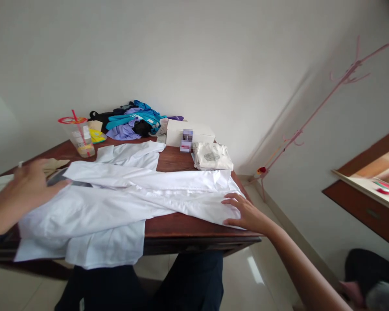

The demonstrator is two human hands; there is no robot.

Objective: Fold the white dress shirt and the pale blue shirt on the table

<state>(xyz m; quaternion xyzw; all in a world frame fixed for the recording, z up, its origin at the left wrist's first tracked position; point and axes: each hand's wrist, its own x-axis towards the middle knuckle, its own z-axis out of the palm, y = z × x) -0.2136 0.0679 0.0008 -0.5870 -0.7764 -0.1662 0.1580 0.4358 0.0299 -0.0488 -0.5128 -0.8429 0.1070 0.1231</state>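
A white shirt (123, 203) lies spread across a dark wooden table (197, 229), one part hanging over the front edge. My right hand (246, 211) rests flat on the shirt's right end near the table corner, fingers spread. My left hand (22, 190) is blurred at the left, over the shirt's other end. Its fingers seem closed on a dark flat thing (56, 178) that I cannot name.
At the back stand a plastic cup with a red straw (79, 137), a pile of blue and purple clothes (132, 121), a white box (189, 131) and a folded cream cloth (213, 156). A pink coat rack (311, 116) leans by the right wall. My legs are under the table.
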